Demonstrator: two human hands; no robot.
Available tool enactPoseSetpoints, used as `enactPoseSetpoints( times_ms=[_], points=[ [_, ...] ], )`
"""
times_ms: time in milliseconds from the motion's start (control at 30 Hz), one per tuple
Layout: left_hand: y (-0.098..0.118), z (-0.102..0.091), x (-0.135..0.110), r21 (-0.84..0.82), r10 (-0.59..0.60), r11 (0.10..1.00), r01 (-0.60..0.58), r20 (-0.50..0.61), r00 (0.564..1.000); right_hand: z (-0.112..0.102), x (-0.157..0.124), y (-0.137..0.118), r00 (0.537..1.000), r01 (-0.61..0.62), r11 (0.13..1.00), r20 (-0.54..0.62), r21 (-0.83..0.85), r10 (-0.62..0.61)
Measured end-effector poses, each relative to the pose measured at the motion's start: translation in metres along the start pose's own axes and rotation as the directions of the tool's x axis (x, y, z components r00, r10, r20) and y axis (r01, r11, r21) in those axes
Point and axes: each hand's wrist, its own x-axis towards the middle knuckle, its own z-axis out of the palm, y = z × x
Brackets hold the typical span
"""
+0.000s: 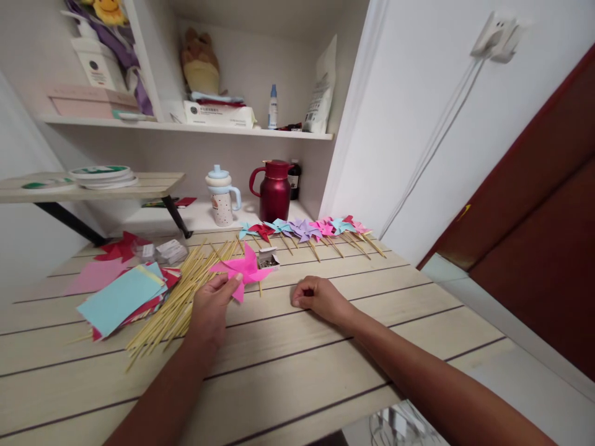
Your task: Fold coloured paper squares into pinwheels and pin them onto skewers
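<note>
A bright pink paper pinwheel is pinched between the thumb and fingers of my left hand, above the slatted table. Just below its right blade shows a short piece of stick; whether it is joined to the pinwheel I cannot tell. Behind the pinwheel stands a small open box of tiny metal pieces. My right hand rests on the table to the right, fingers curled and thumb against them; anything inside is hidden. Many thin wooden sticks lie in a loose pile beside and beneath my left hand.
Finished pinwheels on sticks lie in a row at the back. Coloured paper sheets are stacked left of the sticks. A red thermos jug and a straw cup stand behind. A small raised shelf holds tape rolls.
</note>
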Motion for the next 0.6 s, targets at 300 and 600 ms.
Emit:
enactPoseSetpoints(
  times_ms=[300,600],
  points=[
    [-0.005,-0.005,0.007,-0.013,0.009,1.000,-0.009,-0.020,1.000,-0.021,0.034,-0.037,0.911,-0.156,0.887,0.285,-0.434,0.299],
    [-0.004,-0.009,0.012,-0.022,0.029,0.999,-0.030,-0.048,0.998,-0.019,0.047,-0.059,0.860,-0.151,0.786,0.312,-0.599,0.403]
  ],
)
